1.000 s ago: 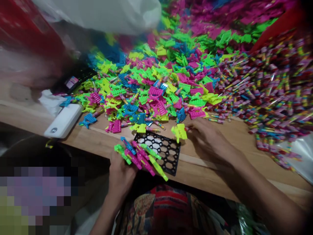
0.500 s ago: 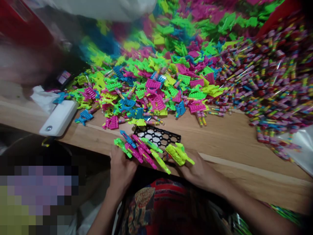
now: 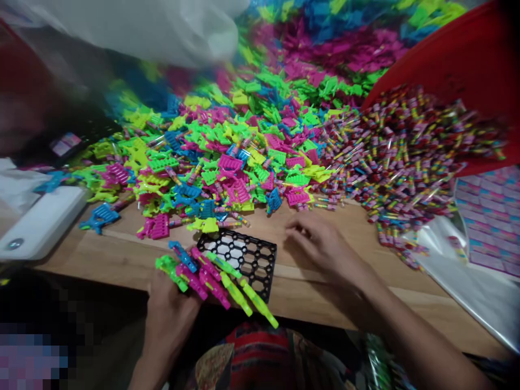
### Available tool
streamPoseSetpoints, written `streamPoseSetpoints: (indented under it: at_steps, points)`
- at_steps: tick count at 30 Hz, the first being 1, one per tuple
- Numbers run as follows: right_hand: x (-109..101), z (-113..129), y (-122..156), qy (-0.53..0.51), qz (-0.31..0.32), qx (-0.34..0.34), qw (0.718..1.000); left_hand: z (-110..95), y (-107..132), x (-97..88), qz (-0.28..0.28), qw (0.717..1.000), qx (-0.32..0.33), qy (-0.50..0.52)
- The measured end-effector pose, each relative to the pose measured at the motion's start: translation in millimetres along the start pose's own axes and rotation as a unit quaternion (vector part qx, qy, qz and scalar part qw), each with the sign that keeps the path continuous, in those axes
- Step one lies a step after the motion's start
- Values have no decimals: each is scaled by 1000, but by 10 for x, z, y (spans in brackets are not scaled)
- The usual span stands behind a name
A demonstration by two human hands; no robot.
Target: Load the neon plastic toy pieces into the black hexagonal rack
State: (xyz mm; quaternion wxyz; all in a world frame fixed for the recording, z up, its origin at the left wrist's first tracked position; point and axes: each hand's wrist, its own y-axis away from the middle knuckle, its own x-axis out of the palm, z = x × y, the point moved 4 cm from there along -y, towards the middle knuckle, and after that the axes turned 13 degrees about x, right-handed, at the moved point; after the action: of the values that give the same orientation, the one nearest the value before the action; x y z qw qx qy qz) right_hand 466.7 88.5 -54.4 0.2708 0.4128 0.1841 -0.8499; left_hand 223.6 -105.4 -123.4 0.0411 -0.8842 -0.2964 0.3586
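Note:
My left hand (image 3: 174, 309) is beside a cluster of bright plastic toys, with its fingers hidden behind them. In this cluster are a blue toy (image 3: 182, 256), a green one (image 3: 171, 272), several pink ones (image 3: 213, 288) and a yellow one (image 3: 260, 303) at the near right end. They cover the left front part of a black honeycomb rack (image 3: 260, 264); whether they stand in its holes I cannot tell. Over the wooden table, right of the rack, my right hand (image 3: 319, 241) has loosely bent fingers with nothing visible in them.
A large heap of coloured plastic toys (image 3: 227, 162) spreads behind the rack. Small striped tubes (image 3: 398, 157) spill from a red basin (image 3: 455, 59) at the right. A clear plastic sheet (image 3: 439, 244) and printed sheets (image 3: 491, 222) lie there. A white device (image 3: 44, 219) is at the left.
My right hand has let go of a yellow toy, which now sits at the cluster's near right end. That hand has moved away to the right. The view has shifted right.

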Motion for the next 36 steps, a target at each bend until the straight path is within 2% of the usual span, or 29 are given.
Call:
streamPoseSetpoints:
  at_steps: [1,3,6,11,16,20,22,25,30,32,36]
  points:
    - [-85,-150,-73,40,-58,31,997,-9,-4,-1,0,1000,9,-8]
    - [-163,-419,-183,97,-117,92,984,-28,-12,2,9,999,31,-28]
    - [-122,-655,-248,146,-120,167,968,-16,-10,-3,13,998,46,-36]
    - [-101,-650,-122,164,-110,216,956,5,1,4,25,998,39,-38]
    - [-165,-597,109,39,-98,237,966,-94,-27,7,9,999,25,-39]
    - [-129,-415,238,4,-101,211,972,-121,-41,10,6,999,32,-37]
    - [-65,-240,272,-15,-72,184,980,-81,-22,15,13,999,30,-33]
    - [98,55,304,-133,21,169,976,-7,20,19,22,999,29,-30]
    - [445,429,294,-286,176,157,929,1,34,19,30,999,30,-21]
    - [558,499,260,-296,204,128,924,-35,20,14,31,999,33,-23]
    - [698,547,186,-196,178,22,964,-101,-4,6,28,998,51,-30]
